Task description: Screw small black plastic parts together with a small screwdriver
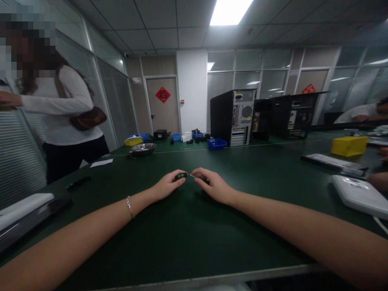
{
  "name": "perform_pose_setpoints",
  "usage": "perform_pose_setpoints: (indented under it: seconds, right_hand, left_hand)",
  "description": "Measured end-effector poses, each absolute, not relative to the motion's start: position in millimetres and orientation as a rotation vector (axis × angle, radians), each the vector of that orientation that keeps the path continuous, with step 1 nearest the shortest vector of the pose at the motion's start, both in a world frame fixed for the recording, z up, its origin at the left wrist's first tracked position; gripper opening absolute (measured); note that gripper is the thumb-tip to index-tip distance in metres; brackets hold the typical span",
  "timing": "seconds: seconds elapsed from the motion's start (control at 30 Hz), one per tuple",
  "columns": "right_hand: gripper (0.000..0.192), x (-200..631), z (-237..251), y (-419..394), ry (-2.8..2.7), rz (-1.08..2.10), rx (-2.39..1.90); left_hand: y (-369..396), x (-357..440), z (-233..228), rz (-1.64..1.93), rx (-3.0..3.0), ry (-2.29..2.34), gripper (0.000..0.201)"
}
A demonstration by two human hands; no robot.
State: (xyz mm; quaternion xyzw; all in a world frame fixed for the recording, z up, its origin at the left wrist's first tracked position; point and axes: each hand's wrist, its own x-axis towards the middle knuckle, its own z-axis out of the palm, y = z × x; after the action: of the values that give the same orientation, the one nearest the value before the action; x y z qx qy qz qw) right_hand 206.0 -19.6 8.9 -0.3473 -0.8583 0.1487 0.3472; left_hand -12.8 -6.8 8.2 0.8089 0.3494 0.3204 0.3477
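Resting on the green table (188, 234), both forearms stretched forward from the near edge, a thin bracelet (129, 207) on the left wrist. The left hand (166, 186) pinched a small dark part (182, 175) between thumb and fingertips, closed tight on it. The part was black with a greenish face (too small to tell more), held just above the mat near the table's middle. The right hand (214, 186) was closed on a slim tool (198, 177), its thin metal tip pointing left and meeting the part; whether it touched, I could not tell.

Around the hands the mat lay bare, with open room on every side. The near edge ran under the forearms as a pale strip. To the left, a dark flat device (27, 214) sat at the corner; to the right, a white case (360, 196) lay near another person's hand (377, 181). Farther off stood a yellow bin (348, 145), a metal bowl (142, 148), a blue bin (216, 143) and two computer towers (233, 117). A person in white (63, 109) stood beyond the left edge.
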Motion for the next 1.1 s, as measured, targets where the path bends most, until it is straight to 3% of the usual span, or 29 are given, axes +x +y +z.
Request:
perform_pose_setpoints:
  seconds: [0.37, 1.1]
  right_hand:
    - [0.025, 206.1, 9.6, -20.9, -2.244, 0.438, -0.815]
    - [0.027, 208.8, 8.3, -18.0, -2.214, 0.707, -0.853]
  left_hand:
    - [-13.3, -8.5, 11.8, 0.849, 2.354, 0.967, 0.027]
    - [-12.3, -10.7, 9.1, 0.808, 2.15, 0.876, 0.032]
